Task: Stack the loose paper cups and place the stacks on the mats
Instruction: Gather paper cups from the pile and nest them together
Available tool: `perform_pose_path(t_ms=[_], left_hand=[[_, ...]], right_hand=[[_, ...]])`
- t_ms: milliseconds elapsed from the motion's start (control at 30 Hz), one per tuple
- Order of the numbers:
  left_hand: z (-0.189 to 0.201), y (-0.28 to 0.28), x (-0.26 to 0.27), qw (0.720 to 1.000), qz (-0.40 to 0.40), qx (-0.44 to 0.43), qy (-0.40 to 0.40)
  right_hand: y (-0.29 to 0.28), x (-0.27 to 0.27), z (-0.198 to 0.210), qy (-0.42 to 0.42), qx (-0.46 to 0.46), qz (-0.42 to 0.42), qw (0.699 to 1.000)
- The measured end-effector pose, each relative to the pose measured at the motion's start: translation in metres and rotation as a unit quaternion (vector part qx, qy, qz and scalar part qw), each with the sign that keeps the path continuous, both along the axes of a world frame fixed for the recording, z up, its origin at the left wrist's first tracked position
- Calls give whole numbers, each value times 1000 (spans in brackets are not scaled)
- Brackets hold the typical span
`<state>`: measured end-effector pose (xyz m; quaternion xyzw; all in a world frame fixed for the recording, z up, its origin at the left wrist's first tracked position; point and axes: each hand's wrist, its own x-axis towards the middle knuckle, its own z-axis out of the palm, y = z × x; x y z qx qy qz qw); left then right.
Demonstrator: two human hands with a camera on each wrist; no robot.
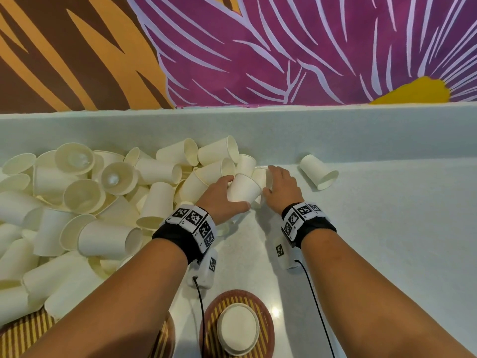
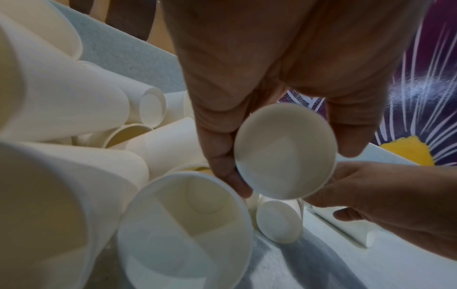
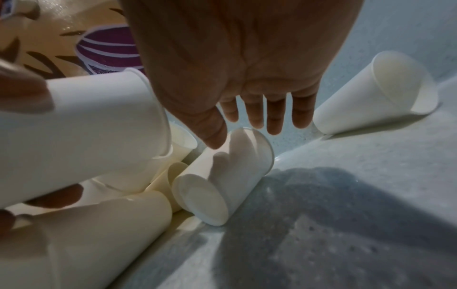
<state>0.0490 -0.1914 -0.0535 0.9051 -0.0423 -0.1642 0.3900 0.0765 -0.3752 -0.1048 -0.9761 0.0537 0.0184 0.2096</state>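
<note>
Head view: your left hand (image 1: 222, 200) grips a plain white paper cup (image 1: 242, 188) sideways; your right hand (image 1: 282, 187) reaches flat-fingered over a lying cup (image 3: 222, 181).

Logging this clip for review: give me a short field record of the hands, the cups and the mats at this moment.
left hand: grips a white paper cup by its sides
right hand: open, fingers spread over a cup lying on its side
loose cups: large heap at left; one stray cup lying at right
mats: round striped mat bears an upside-down cup stack; second mat partly hidden
surface: pale counter
</note>
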Motion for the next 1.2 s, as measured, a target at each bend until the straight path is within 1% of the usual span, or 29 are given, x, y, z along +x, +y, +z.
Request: perform_pose_path(t_ms=[67,133,233,300,367,433,500,567,633,700,767,833,900,967,1033,1100,1133,1200], left_hand=[[0,1,0,1000,0,-1,1],[1,1,0,1000,-1,1,0],[1,3,1,1000,-2,6,-6],[0,5,2,1000,-1,12,-11],[-2,5,3,1000,2,22,-10],[-1,3,3,1000,0,30,-4],[-2,0,2,1000,0,30,5],[-2,-3,0,1000,1,21,13],[-1,-7,-1,1000,3,9,5],[0,-12,-1,1000,2,-7,-3],[0,-15,-1,1000,-2,-18,-7],[2,-17,-2,1000,-3,-6,-16],[-2,-15,-1,1000,1,12,-13],[-6,-13,0,1000,3,23,-11],[-5,-12,1,1000,2,29,-9],[-5,-11,2,1000,0,31,-3],[-5,-11,2,999,0,32,0],[-6,-10,3,999,1,34,3]], right_hand=[[3,1,1,30,-12,8,999],[6,2,2,30,0,-1,1000],[9,2,4,14,95,0,995],[7,0,12,-43,149,-6,988],[4,-2,26,-122,148,-24,981],[0,-5,44,-181,161,-41,969],[-1,-8,59,-217,185,-55,957],[0,-12,68,-231,198,-49,951],[4,-16,71,-203,212,-9,956],[9,-20,68,-149,249,38,956],[8,-23,64,-127,277,47,951],[-1,-21,60,-152,252,2,956],[-18,-13,50,-153,212,-90,961],[-35,-9,37,-99,176,-190,961],[-47,-9,27,-31,146,-263,953],[-54,-7,19,21,148,-297,943],[-55,-5,17,40,146,-294,944],[-54,-1,14,63,136,-263,953]])
